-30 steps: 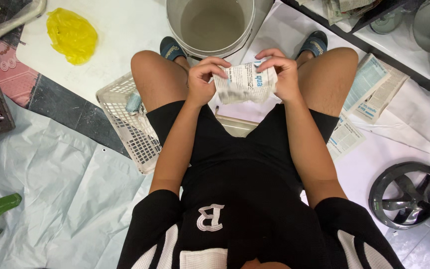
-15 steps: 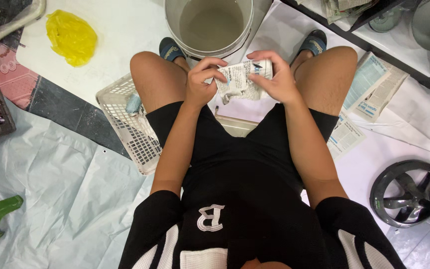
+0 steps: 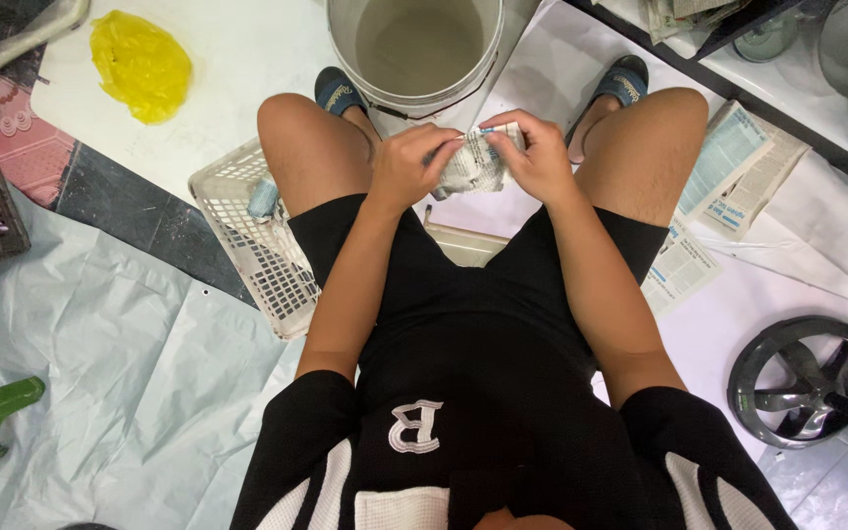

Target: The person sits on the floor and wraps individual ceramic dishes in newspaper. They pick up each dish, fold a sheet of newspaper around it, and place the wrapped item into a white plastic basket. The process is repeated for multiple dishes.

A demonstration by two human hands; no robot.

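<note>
Both hands (image 3: 473, 157) crumple newspaper (image 3: 473, 167) (above the bucket (image 3: 345, 49)).

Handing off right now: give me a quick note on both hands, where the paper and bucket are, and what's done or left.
Left hand: grips the crumpled newspaper piece from its left side.
Right hand: grips the same piece from the right.
The paper is held between the knees, just short of the grey bucket on the floor.
Done: paper is scrunched, not flat.
Left: it is not in the bucket; more newspaper sheets lie by the right leg.
</note>
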